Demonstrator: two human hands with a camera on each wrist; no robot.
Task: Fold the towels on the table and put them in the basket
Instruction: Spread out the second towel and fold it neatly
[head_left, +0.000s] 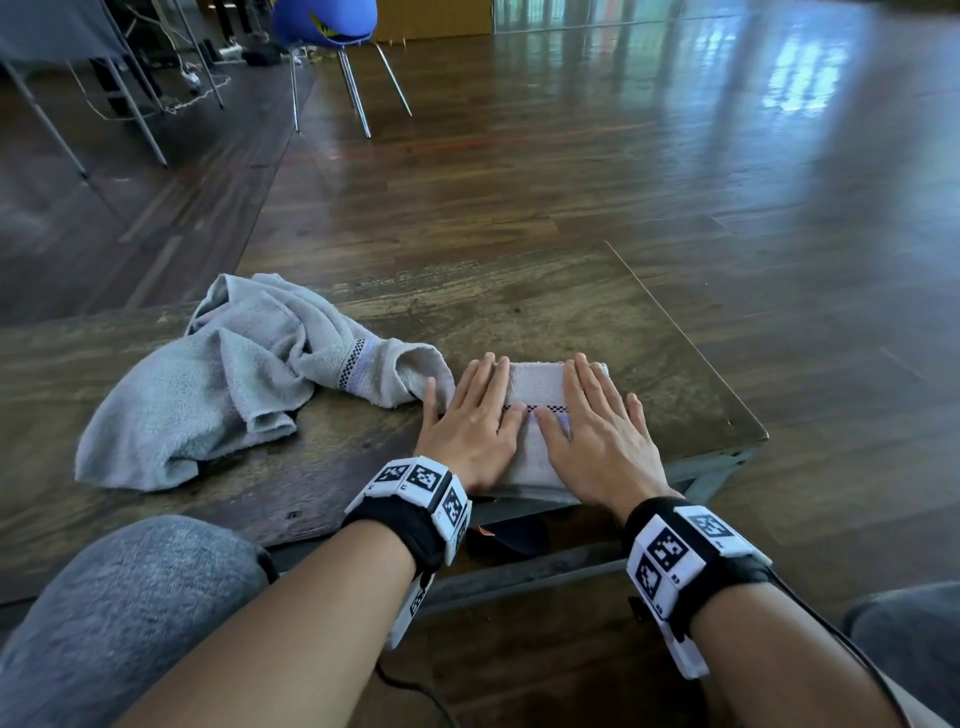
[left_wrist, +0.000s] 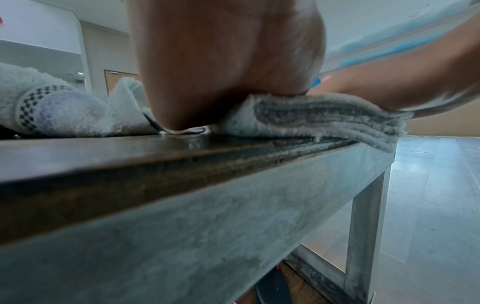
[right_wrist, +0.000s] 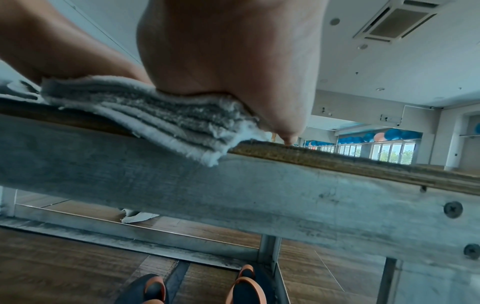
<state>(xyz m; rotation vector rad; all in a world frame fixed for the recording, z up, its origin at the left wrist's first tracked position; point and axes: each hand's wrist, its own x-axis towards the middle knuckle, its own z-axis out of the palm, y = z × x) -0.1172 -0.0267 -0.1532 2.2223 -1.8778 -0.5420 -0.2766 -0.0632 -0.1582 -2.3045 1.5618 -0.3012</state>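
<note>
A folded towel (head_left: 535, 395), pale terry with a checkered woven band, lies as a thick rectangle at the near right of the wooden table (head_left: 519, 312), around five o'clock on the tabletop. The left hand (head_left: 470, 423) and right hand (head_left: 597, 431) lie flat on it side by side, fingers straight and spread, pressing down and clasping nothing. At nine o'clock from the hands, a second towel (head_left: 223, 379) of the same looped cloth sits crumpled, its end touching the folded one by the left thumb.

The wrist views show what the head view cannot: the folded towel's (left_wrist: 311, 117) stacked layers seen edge-on, fuzzy and grey-striped, its near corner (right_wrist: 182, 127) drooping over the table's worn front edge (right_wrist: 337, 162), above a grey metal frame (right_wrist: 285, 195) with screw heads. Below are dark shoes (right_wrist: 153, 290) with orange trim.

The tabletop at twelve o'clock beyond the hands is bare scuffed wood; its right edge lies near the right hand. No basket shows in any view.
</note>
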